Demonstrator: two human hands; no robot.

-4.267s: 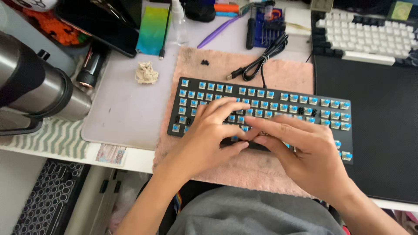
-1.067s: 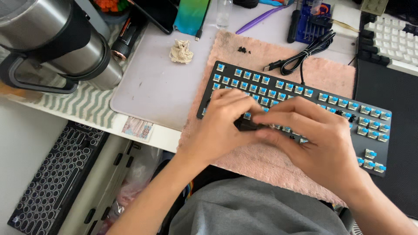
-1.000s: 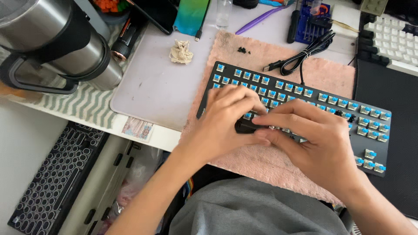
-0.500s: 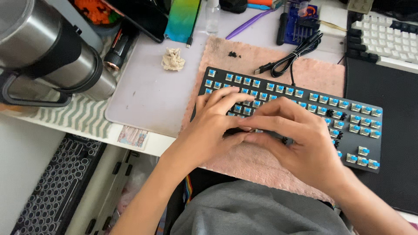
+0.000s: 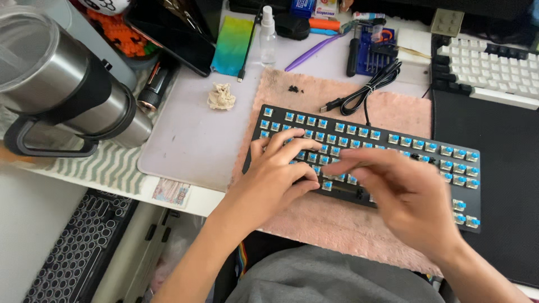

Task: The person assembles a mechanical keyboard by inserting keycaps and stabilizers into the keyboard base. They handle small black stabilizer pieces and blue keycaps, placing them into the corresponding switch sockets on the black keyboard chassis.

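A black keyboard [image 5: 393,140] with bare blue switches and no keycaps lies on a pink towel [image 5: 337,224]. My left hand [image 5: 275,174] rests on its lower left part, fingers bent and spread over the switches. My right hand [image 5: 404,196] hovers over the middle of the bottom rows. It is blurred, with its fingers reaching left toward my left hand. Whether it holds anything I cannot tell. A dark gap in the bottom row shows between the two hands.
A coiled black cable [image 5: 365,95] and small dark bits [image 5: 293,88] lie on the towel's far side. A steel tumbler [image 5: 62,95] lies at the left, with a crumpled tissue [image 5: 221,96] nearby. A white keyboard [image 5: 494,67] and black mat [image 5: 494,168] are at the right. Another keyboard [image 5: 78,247] sits below the desk edge.
A second ago both hands pinched a small dark piece at the bottom row. Now my right hand has pulled away to the right and is moving; my left hand stays on the keyboard.
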